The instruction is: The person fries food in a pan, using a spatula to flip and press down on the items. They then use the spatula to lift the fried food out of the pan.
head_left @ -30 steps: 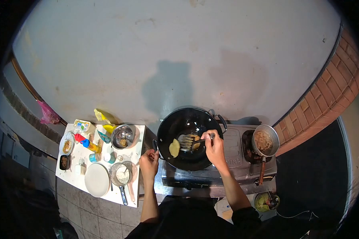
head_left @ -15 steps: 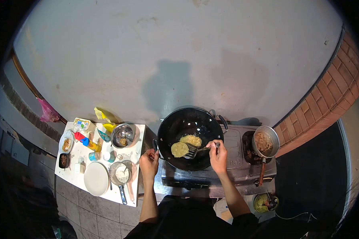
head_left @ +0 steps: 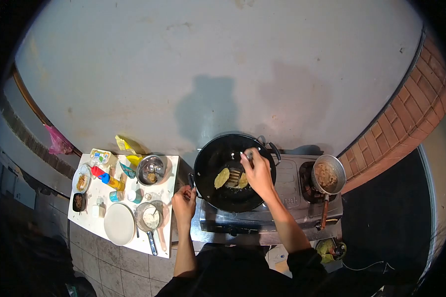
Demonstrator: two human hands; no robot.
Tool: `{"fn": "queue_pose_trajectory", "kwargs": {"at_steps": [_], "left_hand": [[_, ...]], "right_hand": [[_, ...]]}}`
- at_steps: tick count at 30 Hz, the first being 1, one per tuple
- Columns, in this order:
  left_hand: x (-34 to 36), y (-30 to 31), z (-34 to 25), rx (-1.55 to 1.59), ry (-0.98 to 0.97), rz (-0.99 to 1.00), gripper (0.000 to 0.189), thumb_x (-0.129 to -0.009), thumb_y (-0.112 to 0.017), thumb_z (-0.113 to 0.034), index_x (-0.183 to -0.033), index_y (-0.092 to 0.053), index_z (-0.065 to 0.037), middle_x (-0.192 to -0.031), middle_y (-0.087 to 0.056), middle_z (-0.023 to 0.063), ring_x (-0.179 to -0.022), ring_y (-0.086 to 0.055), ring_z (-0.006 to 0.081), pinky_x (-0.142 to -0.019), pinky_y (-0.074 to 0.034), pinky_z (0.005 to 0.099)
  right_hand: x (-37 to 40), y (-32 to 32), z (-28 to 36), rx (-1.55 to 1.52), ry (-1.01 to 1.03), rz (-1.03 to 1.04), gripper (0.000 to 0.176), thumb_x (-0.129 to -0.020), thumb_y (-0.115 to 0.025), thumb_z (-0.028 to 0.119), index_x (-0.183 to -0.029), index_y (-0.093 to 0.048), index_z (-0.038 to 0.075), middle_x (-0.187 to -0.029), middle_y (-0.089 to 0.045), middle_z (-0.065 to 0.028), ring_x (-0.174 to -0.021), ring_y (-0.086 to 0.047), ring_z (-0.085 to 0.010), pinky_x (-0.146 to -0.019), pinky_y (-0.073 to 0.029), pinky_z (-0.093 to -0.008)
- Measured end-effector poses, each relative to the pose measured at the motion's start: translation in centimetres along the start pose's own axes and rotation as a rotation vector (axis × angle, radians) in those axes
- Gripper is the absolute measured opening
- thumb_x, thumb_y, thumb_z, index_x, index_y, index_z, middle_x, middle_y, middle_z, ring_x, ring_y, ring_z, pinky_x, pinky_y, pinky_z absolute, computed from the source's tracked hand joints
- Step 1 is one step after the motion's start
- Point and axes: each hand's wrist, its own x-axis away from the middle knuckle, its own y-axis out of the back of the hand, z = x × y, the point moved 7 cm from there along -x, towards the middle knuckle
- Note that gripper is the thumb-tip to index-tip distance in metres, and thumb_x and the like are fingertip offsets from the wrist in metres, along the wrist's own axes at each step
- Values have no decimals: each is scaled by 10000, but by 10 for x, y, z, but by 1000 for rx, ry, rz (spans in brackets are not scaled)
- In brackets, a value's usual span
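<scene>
A black wok [head_left: 213, 148] sits on the stove, with oil shining at its bottom. My left hand [head_left: 184, 204] is closed on the wok's left handle [head_left: 192, 180]. Over the wok's right side, my right hand [head_left: 257, 173] grips the handle of a slotted spatula [head_left: 234, 176], whose blade points down into the pan. On the blade's left is a yellowish patty [head_left: 222, 178], seemingly tilted. A second patty [head_left: 243, 181] lies to the right of the blade, partly hidden by my right hand.
A small pan of brownish food [head_left: 328, 175] stands on the right burner. The white table [head_left: 96, 225] at left bears a white plate [head_left: 119, 223], a saucepan of white powder [head_left: 149, 217], a steel bowl [head_left: 151, 170] and several bottles. A wall [head_left: 223, 59] rises behind the stove.
My right hand has moved up and left over the wok, bringing the spatula more upright. The patties have shifted lower in the pan and now lie on either side of the blade. My left hand stays put.
</scene>
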Motion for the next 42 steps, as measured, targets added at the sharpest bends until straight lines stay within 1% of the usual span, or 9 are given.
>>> {"fn": "queue_pose_trajectory", "kwargs": {"at_steps": [12, 16, 21, 23, 25, 27, 34, 38, 42], "left_hand": [[4, 8, 0, -21, -40, -43, 231, -830, -712, -163, -926, -689, 46, -580, -574, 71, -490, -513, 123, -495, -409, 274], [6, 15, -5, -25, -21, -60, 224, -827, -721, -173, -914, -698, 32, -585, -581, 68, -493, -515, 123, -497, -410, 275], [7, 8, -2, -13, -45, -57, 227, -829, -718, -164, -897, -689, 51, -581, -573, 68, -501, -511, 116, -494, -406, 274], [8, 7, -4, -10, -58, -66, 226, -829, -715, -159, -887, -685, 57, -579, -570, 69, -504, -509, 114, -494, -405, 274], [7, 7, -2, 0, -28, -44, 219, -832, -708, -147, -869, -677, 66, -579, -568, 69, -511, -511, 111, -496, -406, 275], [7, 8, -3, 1, -26, -41, 213, -832, -706, -145, -867, -677, 63, -580, -569, 70, -508, -511, 116, -497, -406, 277], [5, 14, -6, 0, -74, -55, 210, -831, -708, -163, -873, -689, 42, -575, -579, 92, -486, -510, 150, -494, -407, 293], [1, 15, 1, -38, -71, -35, 219, -829, -710, -189, -865, -697, 26, -556, -566, 93, -473, -506, 165, -491, -406, 305], [-3, 17, 4, -42, -103, -28, 219, -826, -712, -208, -853, -703, 9, -542, -554, 88, -462, -498, 172, -487, -402, 314]], "right_hand": [[-48, -20, 17, 28, 122, -45, 196, -906, -605, 98, -814, -493, -34, -610, -506, -193, -530, -493, -365, -524, -397, -386], [-33, -1, 8, 26, 41, -63, 157, -904, -620, 92, -853, -528, -24, -596, -505, -138, -488, -481, -220, -500, -397, -345], [-3, -9, -14, -17, -4, 38, 131, -908, -611, 78, -876, -530, -20, -644, -506, -138, -540, -491, -206, -521, -399, -325], [7, -16, -21, -23, 39, 50, 83, -934, -563, 64, -920, -541, -15, -709, -599, -82, -564, -493, -102, -523, -390, -261], [13, -19, -26, -37, 10, 75, 81, -939, -553, 62, -927, -536, -16, -721, -595, -83, -577, -502, -107, -537, -403, -263], [15, -18, -24, -77, 10, 68, 97, -917, -576, 41, -927, -508, -28, -672, -511, -162, -540, -487, -233, -532, -408, -324], [24, -5, -21, -55, -54, 173, 75, -931, -535, 29, -950, -494, -30, -743, -579, -170, -608, -584, -258, -567, -438, -323], [30, 10, -12, -34, 1, 105, 59, -940, -508, 23, -973, -505, -25, -779, -610, -159, -686, -638, -274, -608, -461, -307], [36, 35, -5, -8, -25, -75, 55, -947, -507, 37, -966, -514, -14, -777, -611, -114, -627, -566, -173, -591, -446, -293]]}}
